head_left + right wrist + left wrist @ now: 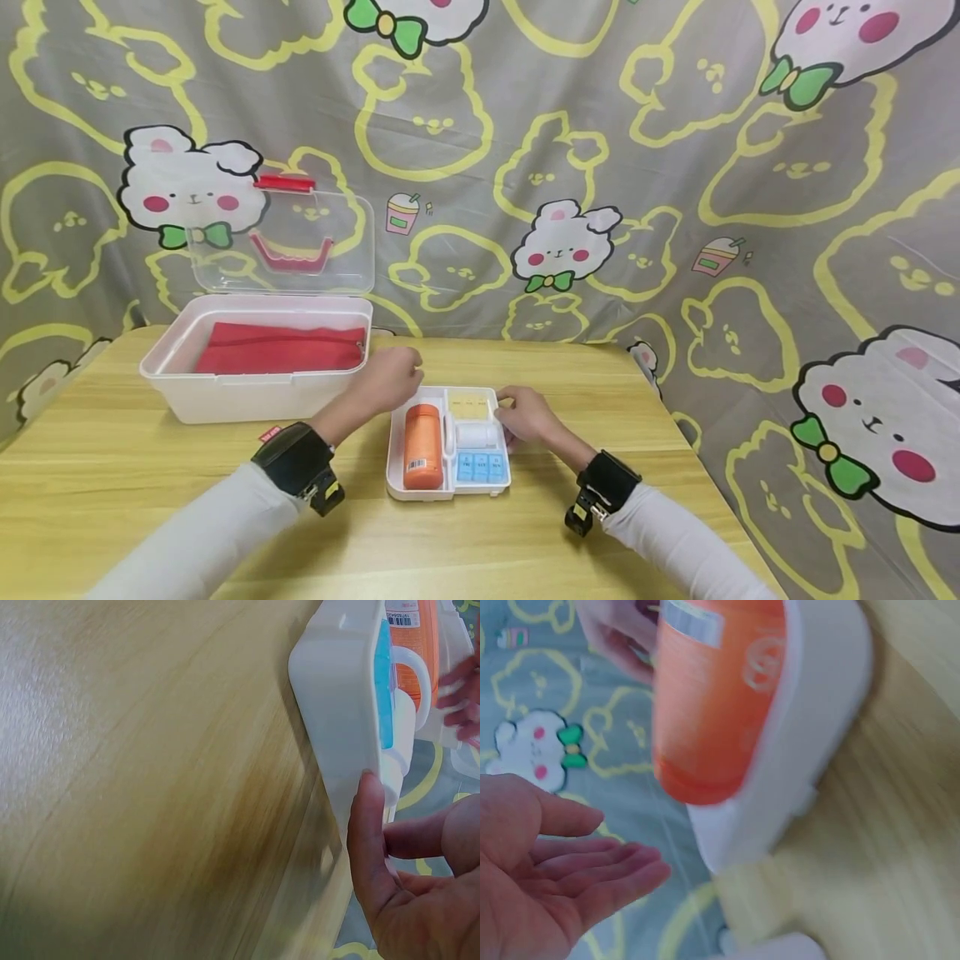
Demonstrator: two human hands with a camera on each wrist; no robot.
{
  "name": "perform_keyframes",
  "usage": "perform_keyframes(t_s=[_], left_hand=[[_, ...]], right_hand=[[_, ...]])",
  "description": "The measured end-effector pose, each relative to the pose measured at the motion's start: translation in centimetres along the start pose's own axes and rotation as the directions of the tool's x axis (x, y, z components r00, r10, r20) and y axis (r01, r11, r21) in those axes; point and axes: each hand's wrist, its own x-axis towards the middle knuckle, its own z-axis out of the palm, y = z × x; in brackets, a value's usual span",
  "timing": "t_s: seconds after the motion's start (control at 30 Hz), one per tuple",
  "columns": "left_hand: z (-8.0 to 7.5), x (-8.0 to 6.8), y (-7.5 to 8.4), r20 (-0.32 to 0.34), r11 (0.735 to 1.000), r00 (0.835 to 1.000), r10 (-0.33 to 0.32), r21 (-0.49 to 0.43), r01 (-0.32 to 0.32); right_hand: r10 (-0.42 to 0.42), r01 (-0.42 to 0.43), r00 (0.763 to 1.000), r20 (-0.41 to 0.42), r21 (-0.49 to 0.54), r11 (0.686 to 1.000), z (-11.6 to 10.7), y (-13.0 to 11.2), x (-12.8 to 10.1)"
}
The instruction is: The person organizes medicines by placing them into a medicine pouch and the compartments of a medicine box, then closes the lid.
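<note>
A white divided tray (448,495) with a handle on its divider stands on the table. Its left compartment holds an orange bottle (423,450) lying on its side. To the right lie a yellow pill case (468,406), a white bottle (476,434) and a blue pill case (480,467). My right hand (528,414) pinches the tray's right rim, with a finger along the outer wall and the thumb on the inner side. Beyond the tray's far left corner, my left hand (395,377) hovers with loosely bent fingers; in the left wrist view it holds nothing.
Left of the tray stands a white storage box (240,398) with its clear lid (285,242) raised. Inside the box lies a red zipped pouch (281,348). A patterned curtain (465,192) hangs behind the wooden table (390,550) and along its right side.
</note>
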Motion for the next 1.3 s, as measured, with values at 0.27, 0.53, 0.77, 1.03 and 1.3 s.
perform_keyframes(t_s=[0.27,0.53,0.77,1.03,1.3], left_hand=[[1.3,0.0,4.8,0.084,0.993,0.991,0.101,-0.062,-0.096],[2.6,-0.6,5.3,0.192,1.0,0.981,0.013,-0.014,-0.011],[3.4,-0.8,5.1,0.247,0.999,0.968,-0.038,-0.017,0.043],[4.5,-0.9,4.7,0.239,0.996,0.969,-0.058,-0.054,0.073],[4.8,-0.8,4.1,0.211,0.97,0.963,-0.166,-0.144,0.198]], right_hand=[[0.012,-0.012,1.0,0.005,0.032,0.999,0.0,0.0,0.0],[0.004,-0.004,1.0,0.002,0.031,1.0,0.1,0.1,-0.1],[0.004,-0.004,1.0,-0.009,0.043,0.999,0.1,0.2,-0.2],[0.0,0.0,1.0,-0.012,0.047,0.999,0.0,0.2,-0.4],[-0.006,0.007,1.0,-0.023,0.046,0.999,0.1,0.2,-0.4]])
